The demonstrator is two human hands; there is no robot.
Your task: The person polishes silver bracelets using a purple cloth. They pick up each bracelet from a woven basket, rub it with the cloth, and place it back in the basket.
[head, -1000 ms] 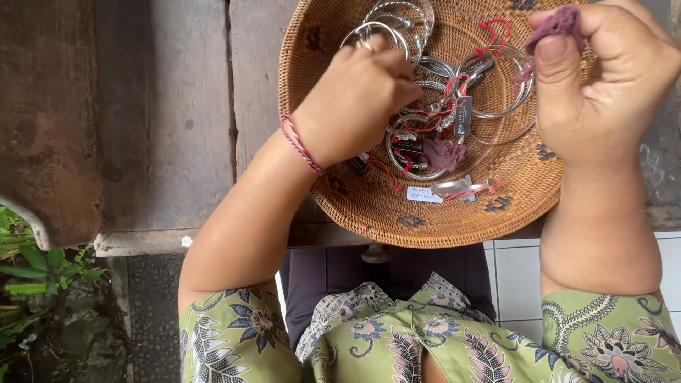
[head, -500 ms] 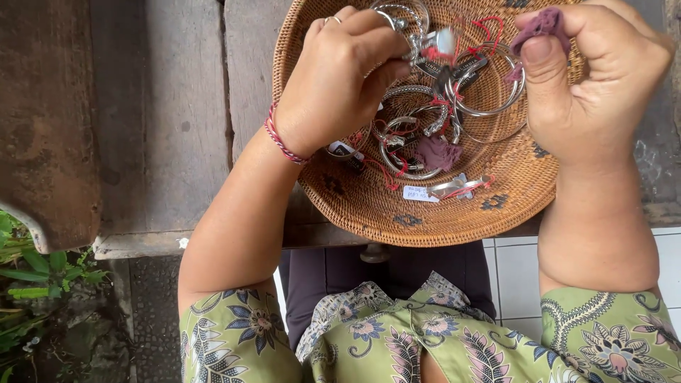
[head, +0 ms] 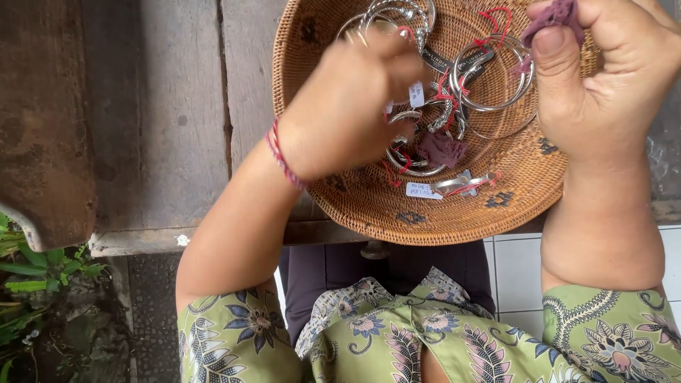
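Looking down over green floral sleeves (head: 369, 340) and a dark lap, white floor tiles (head: 518, 269) at the right and paving with green leaves (head: 28, 284) at the lower left. Beyond the knees, a weathered wooden bench (head: 163, 128); a round woven basket (head: 397, 213) sits at its near edge, the rim hanging slightly past that edge.

Basket's near inner wall: a small white paper tag (head: 423, 190) and a short silver piece tied with red thread (head: 464, 183). Just past these, a scrap of purple cloth (head: 440, 149) lies among silver bangles (head: 489, 78) strung with red thread and small tags, heaped from the centre to the far side.

Left hand (head: 347, 106): over the basket's left half, red string bracelet (head: 282, 157) on the wrist, fingers curled and closed on a stack of silver bangles (head: 397, 14) lifted at the far left rim. Exact grip partly hidden behind the knuckles.

Right hand (head: 603, 78): over the basket's right rim, thumb pressed against the fingers, pinching a purple cloth (head: 553, 15) at the fingertips. It is held above the heap, well apart from the left hand's stack, with the loose bangles lying between and below the two hands.
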